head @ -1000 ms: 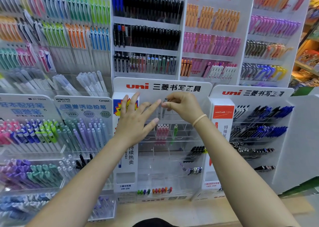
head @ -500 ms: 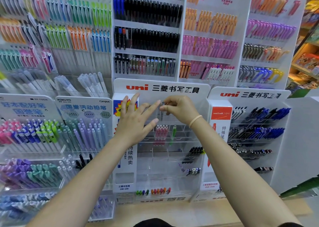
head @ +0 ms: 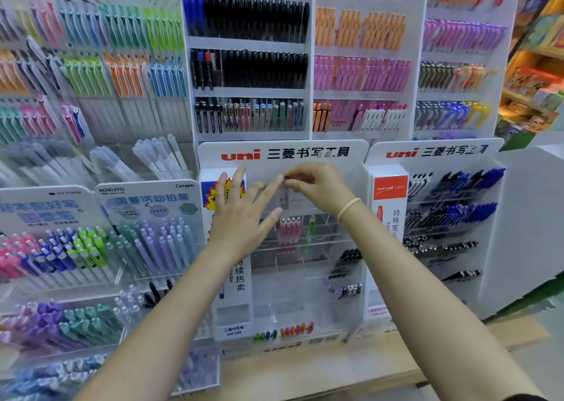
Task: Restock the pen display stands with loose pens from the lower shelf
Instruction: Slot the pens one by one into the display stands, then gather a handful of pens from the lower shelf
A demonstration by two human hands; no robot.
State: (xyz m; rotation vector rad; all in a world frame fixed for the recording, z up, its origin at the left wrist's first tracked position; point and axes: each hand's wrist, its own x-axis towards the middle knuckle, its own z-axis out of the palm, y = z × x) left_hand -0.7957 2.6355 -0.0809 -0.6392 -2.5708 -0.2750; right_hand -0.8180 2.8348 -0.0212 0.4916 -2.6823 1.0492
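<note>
Little has shifted since the earlier frames: the pen [head: 285, 191] stays at the top row of the clear uni display stand [head: 305, 266], its dark cap end just below the white header, and both hands keep nearly the same pose while the view has crept slightly closer. Its see-through barrel is hard to make out against the acrylic. It looks light, stiff and smooth, so it should slide easily into a slot but could slip from a loose pinch; the cap end, where it is now held, seems the sensible place to take it. Thumb and forefinger of the right hand [head: 320, 188] are clamped together on that cap end. Beside it, the left hand [head: 244, 217] has fingers straight and spread, fingertips touching the barrel or the slot front, steadying it.
</note>
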